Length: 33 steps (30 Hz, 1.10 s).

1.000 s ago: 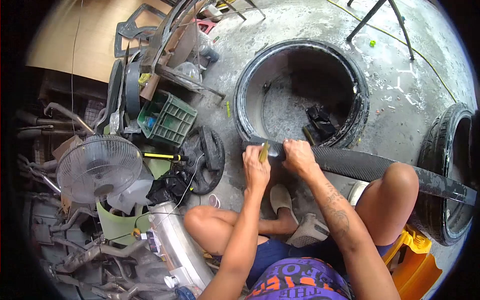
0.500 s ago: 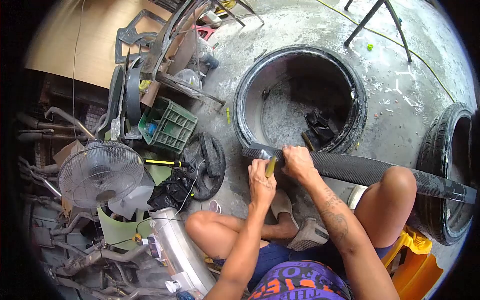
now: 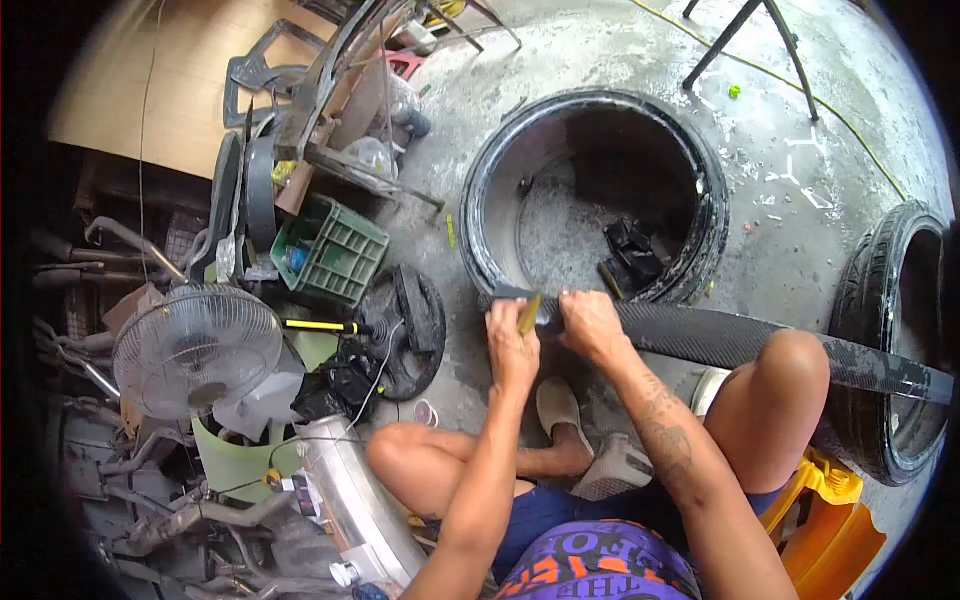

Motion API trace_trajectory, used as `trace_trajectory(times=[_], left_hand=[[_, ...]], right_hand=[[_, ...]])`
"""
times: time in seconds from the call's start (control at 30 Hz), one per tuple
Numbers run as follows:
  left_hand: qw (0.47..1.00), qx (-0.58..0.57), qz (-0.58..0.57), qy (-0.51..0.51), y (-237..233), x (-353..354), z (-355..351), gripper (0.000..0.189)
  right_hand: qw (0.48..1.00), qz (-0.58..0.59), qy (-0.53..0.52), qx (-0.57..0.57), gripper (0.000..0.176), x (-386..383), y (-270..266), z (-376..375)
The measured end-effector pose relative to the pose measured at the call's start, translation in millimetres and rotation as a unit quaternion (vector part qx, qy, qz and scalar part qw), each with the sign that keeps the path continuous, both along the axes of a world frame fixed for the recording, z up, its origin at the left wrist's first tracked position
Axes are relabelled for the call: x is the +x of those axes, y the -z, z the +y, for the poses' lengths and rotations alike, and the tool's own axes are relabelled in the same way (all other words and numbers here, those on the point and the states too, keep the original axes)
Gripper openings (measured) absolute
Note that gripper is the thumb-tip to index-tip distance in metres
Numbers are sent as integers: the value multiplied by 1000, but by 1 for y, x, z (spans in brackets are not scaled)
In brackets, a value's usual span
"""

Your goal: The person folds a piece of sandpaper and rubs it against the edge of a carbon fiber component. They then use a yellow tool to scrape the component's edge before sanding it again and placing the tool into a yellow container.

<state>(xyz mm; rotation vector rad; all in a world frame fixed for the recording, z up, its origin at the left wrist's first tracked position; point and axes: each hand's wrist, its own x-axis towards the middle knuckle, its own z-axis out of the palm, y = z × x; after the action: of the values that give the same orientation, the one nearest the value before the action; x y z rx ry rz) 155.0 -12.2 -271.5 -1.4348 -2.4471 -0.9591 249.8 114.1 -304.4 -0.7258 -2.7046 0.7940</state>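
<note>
A long black panel with a carbon-fibre weave (image 3: 700, 335) lies across from the rim of a large upright tyre (image 3: 475, 240) to a second tyre (image 3: 885, 340) at the right, passing by my right knee. My right hand (image 3: 590, 325) is closed over the panel near its left end. At that end, my left hand (image 3: 512, 345) is closed around a thin yellowish piece (image 3: 530, 312), pressed against the panel. What kind of piece it is I cannot make out. Some dark scraps (image 3: 635, 255) lie inside the large tyre.
A standing fan (image 3: 198, 350), a green crate (image 3: 340, 250) and a black round base (image 3: 405, 335) stand at my left, beside a silver cylinder (image 3: 360, 500) and metal pipes. An orange-yellow plastic part (image 3: 825, 520) is at lower right. Metal legs (image 3: 740, 40) rise at the top right.
My left hand has slid a little left and away from me along the panel's end, with the yellowish piece. My right hand keeps its hold. The whole view has shifted slightly.
</note>
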Motion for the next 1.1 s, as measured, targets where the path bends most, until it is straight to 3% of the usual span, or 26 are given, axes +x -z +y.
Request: trace_trajectory(times=[0.07,0.2,0.33,0.5,0.93,1.1], left_hand=[[999,-11,-34,-20,-1,20,-9,12],[998,-41,-43,21,-7,-11,5,21],[998,-42,-38,4,-6,13,-3,21],[998,-45,-49,8,-5,-13,8,20],[999,-17,-35,-9,3,15,-5,20],[999,-26,-44,-10,0,-14,8,16]], right_hand=[[998,-45,-42,-31,42,3,-7,1],[999,-29,-15,-28,38,2,-2,-3],[999,-9,-30,-22,34,5,-4,-1],[999,-29,-28,-34,36,3,1,-6],[1000,14,-19,-10,35,1,3,1],[999,-16,-26,-21,38,3,5,-8]])
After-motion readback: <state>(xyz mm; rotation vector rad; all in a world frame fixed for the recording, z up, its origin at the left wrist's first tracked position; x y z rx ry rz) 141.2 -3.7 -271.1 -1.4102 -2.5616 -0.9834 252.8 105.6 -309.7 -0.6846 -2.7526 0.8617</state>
